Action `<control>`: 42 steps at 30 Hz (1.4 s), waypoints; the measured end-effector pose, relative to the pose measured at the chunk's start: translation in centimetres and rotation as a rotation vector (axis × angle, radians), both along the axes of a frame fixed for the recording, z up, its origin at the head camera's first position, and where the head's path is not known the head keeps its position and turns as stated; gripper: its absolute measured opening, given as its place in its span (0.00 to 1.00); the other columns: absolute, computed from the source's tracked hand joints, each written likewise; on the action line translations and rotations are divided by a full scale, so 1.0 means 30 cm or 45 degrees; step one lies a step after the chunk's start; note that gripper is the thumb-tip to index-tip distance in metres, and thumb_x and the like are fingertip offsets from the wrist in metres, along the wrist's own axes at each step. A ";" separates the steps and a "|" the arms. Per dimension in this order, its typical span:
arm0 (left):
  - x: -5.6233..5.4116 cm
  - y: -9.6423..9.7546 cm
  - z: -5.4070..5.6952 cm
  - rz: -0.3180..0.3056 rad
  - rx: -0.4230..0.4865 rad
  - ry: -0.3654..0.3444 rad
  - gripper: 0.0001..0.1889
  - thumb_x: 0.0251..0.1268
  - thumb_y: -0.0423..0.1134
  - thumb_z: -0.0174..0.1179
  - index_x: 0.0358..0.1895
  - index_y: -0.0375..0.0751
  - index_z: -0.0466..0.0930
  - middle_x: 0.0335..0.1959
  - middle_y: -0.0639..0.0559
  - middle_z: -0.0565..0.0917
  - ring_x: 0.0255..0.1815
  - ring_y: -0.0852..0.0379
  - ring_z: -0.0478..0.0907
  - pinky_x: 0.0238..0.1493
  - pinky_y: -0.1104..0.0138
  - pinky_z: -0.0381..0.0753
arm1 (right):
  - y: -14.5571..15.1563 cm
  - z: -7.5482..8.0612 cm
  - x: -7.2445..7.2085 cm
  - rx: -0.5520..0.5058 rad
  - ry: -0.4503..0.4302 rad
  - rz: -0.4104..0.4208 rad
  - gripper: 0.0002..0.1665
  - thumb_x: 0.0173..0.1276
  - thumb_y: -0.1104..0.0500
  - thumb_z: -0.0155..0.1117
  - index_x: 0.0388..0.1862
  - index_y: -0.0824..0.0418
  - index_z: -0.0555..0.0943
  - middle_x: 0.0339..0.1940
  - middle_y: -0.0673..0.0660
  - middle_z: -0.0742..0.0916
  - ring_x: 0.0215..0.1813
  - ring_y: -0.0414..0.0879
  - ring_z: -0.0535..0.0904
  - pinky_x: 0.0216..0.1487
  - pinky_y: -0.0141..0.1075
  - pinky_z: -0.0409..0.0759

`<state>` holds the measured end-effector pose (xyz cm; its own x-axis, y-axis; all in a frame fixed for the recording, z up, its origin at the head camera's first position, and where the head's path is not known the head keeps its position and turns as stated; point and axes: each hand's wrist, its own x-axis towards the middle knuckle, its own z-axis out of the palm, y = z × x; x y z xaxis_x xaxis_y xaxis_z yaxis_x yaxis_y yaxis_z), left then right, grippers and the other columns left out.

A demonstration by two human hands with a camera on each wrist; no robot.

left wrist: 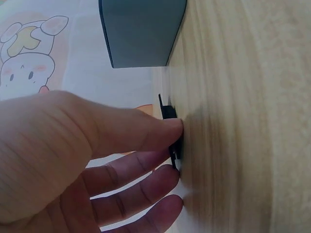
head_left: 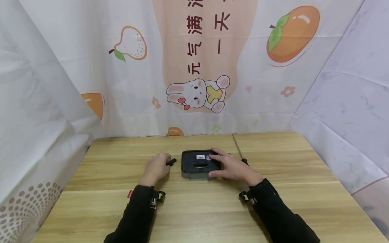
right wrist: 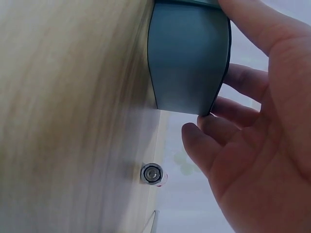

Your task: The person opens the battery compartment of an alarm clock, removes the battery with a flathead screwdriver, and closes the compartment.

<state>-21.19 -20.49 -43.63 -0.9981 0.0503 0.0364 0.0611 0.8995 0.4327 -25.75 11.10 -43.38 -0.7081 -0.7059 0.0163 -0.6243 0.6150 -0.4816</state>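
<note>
A dark box-shaped electronic device [head_left: 189, 162] lies on the table with its black underside up, showing a white label and an uncovered battery slot [head_left: 200, 165]. My right hand [head_left: 232, 166] holds its right end, thumb at the near edge and fingers over the far side. In the right wrist view the fingers curl behind the device's grey-blue end [right wrist: 187, 58]. To its left, my left hand [head_left: 156, 167] pinches a small black battery cover [head_left: 171, 162] between thumb and fingers. The left wrist view shows this cover [left wrist: 168, 112] close to the tabletop, partly hidden by the thumb.
A screwdriver [head_left: 238, 146] with a black handle lies behind my right hand. A battery [right wrist: 152, 174] appears end-on beyond the device in the right wrist view. Printed white curtains [head_left: 133, 84] stand along the back edge of the wooden table [head_left: 197, 216].
</note>
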 end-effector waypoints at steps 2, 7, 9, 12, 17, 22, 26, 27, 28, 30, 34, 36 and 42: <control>-0.001 -0.002 0.000 -0.013 0.013 -0.009 0.19 0.58 0.28 0.70 0.55 0.37 0.85 0.41 0.45 0.87 0.36 0.52 0.78 0.36 0.59 0.77 | 0.000 0.000 0.001 -0.008 0.001 0.001 0.50 0.66 0.31 0.65 0.76 0.59 0.70 0.82 0.62 0.60 0.79 0.60 0.59 0.69 0.55 0.67; 0.000 -0.003 0.004 -0.023 0.059 -0.051 0.25 0.57 0.28 0.70 0.61 0.34 0.81 0.42 0.45 0.87 0.37 0.52 0.79 0.39 0.59 0.77 | -0.001 -0.001 0.003 -0.008 -0.015 0.003 0.50 0.65 0.31 0.66 0.76 0.59 0.70 0.82 0.62 0.60 0.79 0.60 0.59 0.69 0.53 0.68; -0.001 -0.003 0.009 -0.011 0.088 -0.053 0.27 0.57 0.28 0.69 0.63 0.33 0.79 0.43 0.45 0.87 0.38 0.52 0.79 0.39 0.59 0.77 | -0.001 -0.002 0.002 -0.004 -0.006 0.004 0.50 0.65 0.30 0.65 0.76 0.59 0.70 0.82 0.62 0.60 0.79 0.60 0.60 0.69 0.54 0.68; -0.004 -0.001 0.018 -0.003 0.133 -0.024 0.29 0.57 0.29 0.69 0.65 0.34 0.78 0.43 0.46 0.86 0.37 0.54 0.79 0.36 0.61 0.76 | -0.002 -0.003 -0.002 -0.007 0.011 0.008 0.49 0.66 0.31 0.65 0.76 0.59 0.70 0.82 0.62 0.60 0.78 0.60 0.60 0.68 0.54 0.69; -0.005 0.008 0.040 -0.073 0.231 0.057 0.30 0.58 0.29 0.69 0.67 0.36 0.77 0.44 0.48 0.85 0.28 0.60 0.78 0.30 0.65 0.77 | 0.000 -0.004 -0.003 -0.005 0.022 0.021 0.48 0.66 0.33 0.67 0.76 0.60 0.71 0.81 0.63 0.61 0.78 0.60 0.61 0.68 0.53 0.70; -0.003 0.026 0.061 -0.210 0.258 0.185 0.29 0.58 0.30 0.70 0.66 0.40 0.79 0.42 0.53 0.85 0.35 0.59 0.79 0.35 0.64 0.78 | 0.004 -0.002 0.000 -0.004 0.012 0.021 0.48 0.66 0.33 0.67 0.76 0.60 0.70 0.81 0.63 0.60 0.78 0.59 0.61 0.68 0.53 0.70; -0.003 0.050 0.071 -0.321 0.271 0.278 0.27 0.59 0.30 0.70 0.64 0.40 0.81 0.42 0.54 0.85 0.42 0.56 0.80 0.39 0.64 0.80 | -0.002 0.006 0.001 0.007 0.020 0.018 0.48 0.67 0.34 0.66 0.76 0.60 0.70 0.82 0.63 0.60 0.78 0.58 0.61 0.67 0.51 0.71; -0.003 0.058 0.073 -0.348 0.274 0.300 0.26 0.58 0.29 0.70 0.63 0.39 0.81 0.42 0.54 0.86 0.42 0.56 0.81 0.39 0.64 0.80 | -0.005 0.010 0.001 0.006 0.031 0.022 0.48 0.67 0.34 0.66 0.76 0.60 0.70 0.82 0.63 0.60 0.78 0.58 0.62 0.67 0.51 0.71; -0.003 0.064 0.076 -0.380 0.277 0.330 0.26 0.58 0.29 0.70 0.63 0.38 0.81 0.42 0.53 0.86 0.43 0.55 0.81 0.40 0.63 0.81 | -0.012 0.014 -0.001 0.001 0.044 0.028 0.48 0.67 0.35 0.67 0.76 0.61 0.70 0.81 0.63 0.61 0.78 0.58 0.61 0.67 0.51 0.71; -0.002 0.079 0.080 -0.440 0.270 0.381 0.26 0.57 0.28 0.71 0.62 0.35 0.81 0.42 0.51 0.86 0.42 0.55 0.81 0.41 0.62 0.81 | -0.025 0.022 -0.002 -0.011 0.070 0.045 0.47 0.67 0.36 0.68 0.76 0.61 0.69 0.81 0.63 0.62 0.78 0.58 0.61 0.68 0.51 0.70; 0.002 0.120 0.077 -0.529 0.218 0.444 0.25 0.55 0.28 0.71 0.60 0.34 0.82 0.40 0.50 0.87 0.39 0.56 0.81 0.42 0.63 0.82 | -0.043 0.028 0.003 -0.081 0.140 0.068 0.42 0.68 0.41 0.70 0.74 0.62 0.73 0.76 0.64 0.71 0.76 0.58 0.65 0.68 0.51 0.70; 0.006 0.141 0.072 -0.547 0.166 0.445 0.24 0.56 0.29 0.71 0.59 0.35 0.83 0.40 0.51 0.87 0.38 0.58 0.81 0.42 0.65 0.81 | -0.049 0.028 0.010 -0.125 0.189 0.081 0.36 0.70 0.45 0.69 0.71 0.62 0.76 0.70 0.62 0.78 0.72 0.56 0.71 0.66 0.49 0.73; 0.021 0.183 0.068 -0.585 0.119 0.418 0.20 0.59 0.32 0.68 0.56 0.38 0.85 0.39 0.54 0.86 0.38 0.60 0.79 0.41 0.66 0.79 | -0.061 0.031 0.029 -0.230 0.333 0.120 0.22 0.72 0.53 0.69 0.62 0.59 0.83 0.51 0.53 0.88 0.49 0.43 0.84 0.46 0.39 0.82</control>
<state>-20.55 -15.00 -41.60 -0.8100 0.4579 0.3663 0.5816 0.7075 0.4015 -24.89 9.27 -42.46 -0.5950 -0.7374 0.3197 -0.7913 0.4679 -0.3936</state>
